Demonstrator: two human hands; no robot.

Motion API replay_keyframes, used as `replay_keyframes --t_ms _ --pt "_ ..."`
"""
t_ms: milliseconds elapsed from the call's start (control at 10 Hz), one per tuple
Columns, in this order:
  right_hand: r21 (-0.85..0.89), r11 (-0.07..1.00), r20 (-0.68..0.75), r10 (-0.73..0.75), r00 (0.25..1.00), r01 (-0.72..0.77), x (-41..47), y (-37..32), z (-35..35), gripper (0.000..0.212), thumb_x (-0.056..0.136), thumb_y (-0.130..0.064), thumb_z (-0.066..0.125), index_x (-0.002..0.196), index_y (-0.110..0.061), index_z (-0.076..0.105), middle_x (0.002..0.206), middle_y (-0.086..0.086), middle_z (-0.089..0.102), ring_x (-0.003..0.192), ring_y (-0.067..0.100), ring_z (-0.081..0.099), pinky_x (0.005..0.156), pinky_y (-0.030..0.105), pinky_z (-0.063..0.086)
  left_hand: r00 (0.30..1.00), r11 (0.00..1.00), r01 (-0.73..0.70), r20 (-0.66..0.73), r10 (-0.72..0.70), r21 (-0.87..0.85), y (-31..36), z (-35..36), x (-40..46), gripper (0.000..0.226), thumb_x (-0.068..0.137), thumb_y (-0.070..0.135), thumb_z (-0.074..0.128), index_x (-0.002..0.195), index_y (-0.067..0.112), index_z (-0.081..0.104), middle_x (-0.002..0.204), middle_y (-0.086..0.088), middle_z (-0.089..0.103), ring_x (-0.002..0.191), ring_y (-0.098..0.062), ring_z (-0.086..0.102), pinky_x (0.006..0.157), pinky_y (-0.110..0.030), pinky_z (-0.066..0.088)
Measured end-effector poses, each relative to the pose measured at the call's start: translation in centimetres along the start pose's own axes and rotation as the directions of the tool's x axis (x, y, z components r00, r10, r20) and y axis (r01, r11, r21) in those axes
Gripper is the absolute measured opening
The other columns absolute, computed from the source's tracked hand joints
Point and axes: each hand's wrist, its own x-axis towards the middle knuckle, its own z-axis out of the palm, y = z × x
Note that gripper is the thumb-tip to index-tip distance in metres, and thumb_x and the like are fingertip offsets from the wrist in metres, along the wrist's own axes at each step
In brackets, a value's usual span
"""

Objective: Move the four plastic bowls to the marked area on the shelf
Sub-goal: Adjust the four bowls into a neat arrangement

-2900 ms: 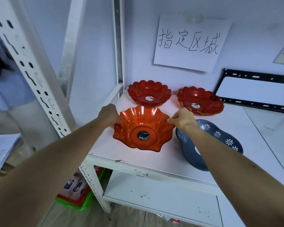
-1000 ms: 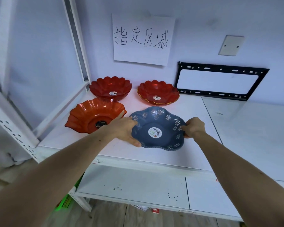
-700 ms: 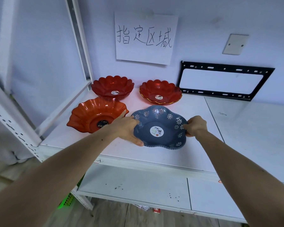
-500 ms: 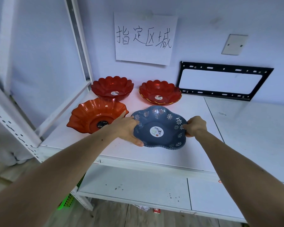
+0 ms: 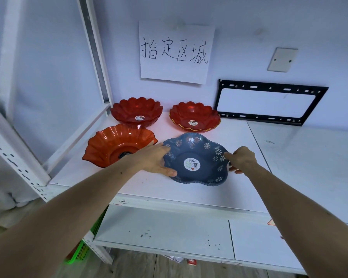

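Shelf (image 5: 199,195) edge near blue bowl (image 5: 197,159), open room rightward

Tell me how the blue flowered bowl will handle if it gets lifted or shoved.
The blue flowered bowl is plastic, shallow and thin-walled, so probably light and slightly flexible at its scalloped rim. Its wide, low shape suggests it will slide on the smooth shelf rather than tip. The left hand and right hand grip opposite edges.

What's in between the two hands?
The blue flowered bowl. In the head view the left hand holds one side of its rim and the right hand holds the other.
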Motion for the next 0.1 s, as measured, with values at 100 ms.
replay_keyframes --t_ms 100 --pt "-0.017 1.0 -0.024 -0.01 1.0 0.01 -0.53 0.5 -0.28 0.038 0.089 -0.035 0.054 0.093 0.001 0.066 0.084 0.015 0.075 0.079 0.029 0.072 0.079 0.041 0.059 0.999 0.999 -0.008 -0.044 0.006 -0.034 0.09 -0.21 -0.74 0.076 0.077 0.065 0.059 0.137 0.022 0.041 0.146 0.002 0.045 0.139 -0.021 0.033 0.12 -0.046 0.017"
